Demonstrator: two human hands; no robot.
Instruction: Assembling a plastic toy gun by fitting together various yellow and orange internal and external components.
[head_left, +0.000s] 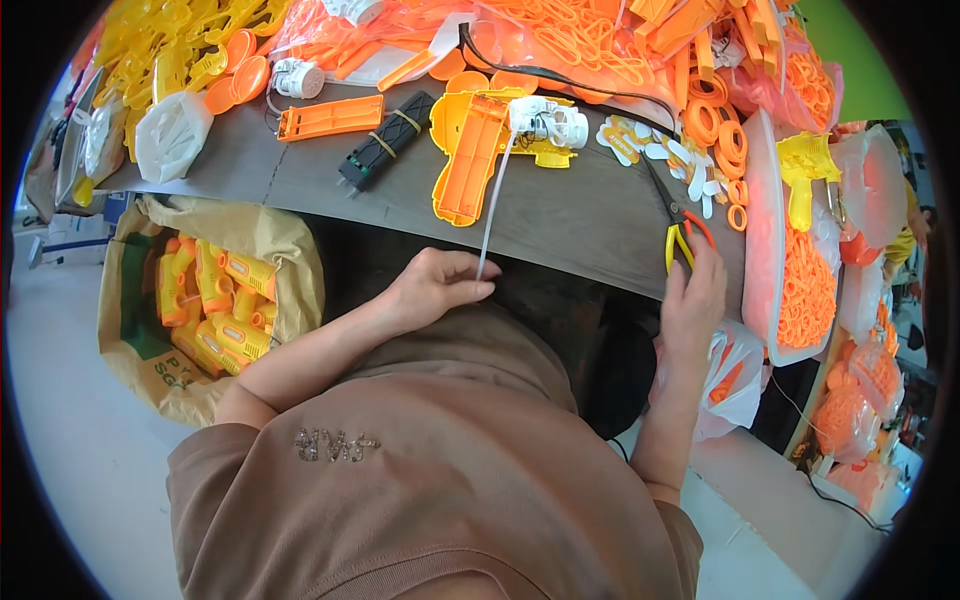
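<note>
My left hand [445, 285] pinches the lower end of a thin white tube [492, 205] at the table's front edge. The tube runs up to a white round-ended unit [548, 122], which lies on a yellow toy-gun shell half [452, 120] with an orange handle-shaped part [470, 160] across it. To the right, my right hand [697, 290] has its fingers closed at the handles of pliers [675, 236], one red and one yellow. The dark jaws of the pliers rest on the table and point away from me.
A black box with a rubber band [385, 142] and an orange tray-like part [330, 118] lie left of the shell. Orange rings [732, 150] and a bin of orange links [808, 290] stand right. A paper bag [290, 225] holds yellow-orange shells at lower left.
</note>
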